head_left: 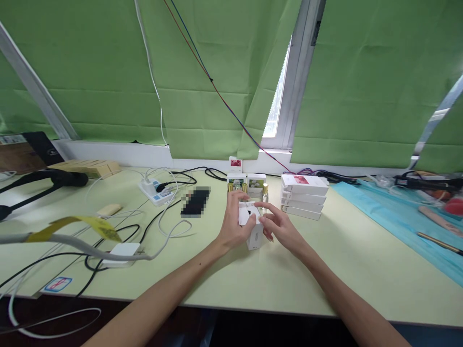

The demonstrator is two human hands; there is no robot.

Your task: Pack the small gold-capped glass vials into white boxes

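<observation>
Near the middle of the table, a small white box stands upright between my hands, its top end facing me with flaps raised. My left hand grips its left side, thumb on the top edge. My right hand is at the box's right side, with its fingers bent at the top flap. Just behind the box are small glass bottles with gold caps, partly hidden by my hands. Two boxes with pictures of white flowers stand behind the bottles.
Right of my hands is a stack of white boxes. A power strip, a dark pixelated object, a white adapter and loose cables lie left. Blue plastic sheeting covers the right side. Another box stands at the back.
</observation>
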